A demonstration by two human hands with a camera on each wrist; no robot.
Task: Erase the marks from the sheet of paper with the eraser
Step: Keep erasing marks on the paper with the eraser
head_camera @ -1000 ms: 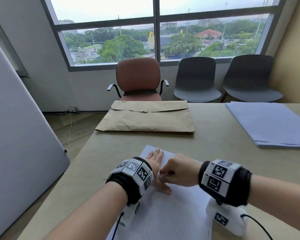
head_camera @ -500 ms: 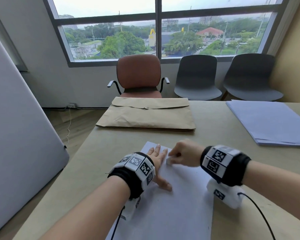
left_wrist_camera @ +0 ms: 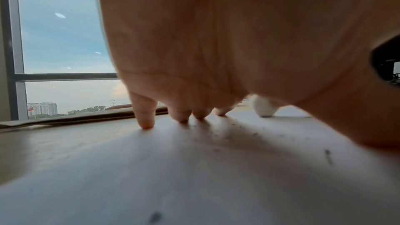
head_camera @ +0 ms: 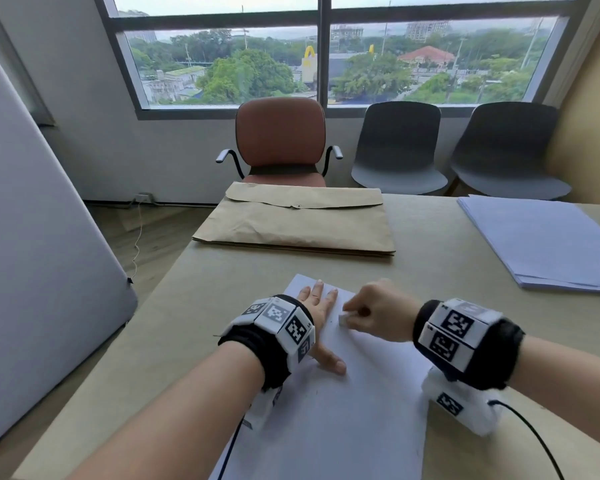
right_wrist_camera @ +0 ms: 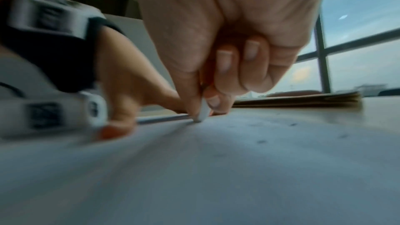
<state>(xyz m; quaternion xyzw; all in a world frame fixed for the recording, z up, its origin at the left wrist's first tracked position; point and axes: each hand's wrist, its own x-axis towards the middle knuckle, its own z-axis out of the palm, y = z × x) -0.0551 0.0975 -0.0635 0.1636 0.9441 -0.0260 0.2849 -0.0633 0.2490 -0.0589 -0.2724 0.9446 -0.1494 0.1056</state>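
**Erasing near the sheet's far end**

Right hand (head_camera: 378, 311) pinching eraser (head_camera: 343, 319), tip down on paper (head_camera: 343, 427) lying flat on table (head_camera: 430, 271). Left hand (head_camera: 317, 313) spread flat, fingers straight, pinning sheet just beside eraser. Paper: light, thin, likely to crumple or slide unless pinned close to the rubbing. Eraser: small, soft; best gripped low.

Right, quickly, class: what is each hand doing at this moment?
Left hand: open, fingers flat, pressing the sheet of paper down.
Right hand: closed, pinching the eraser against the sheet.
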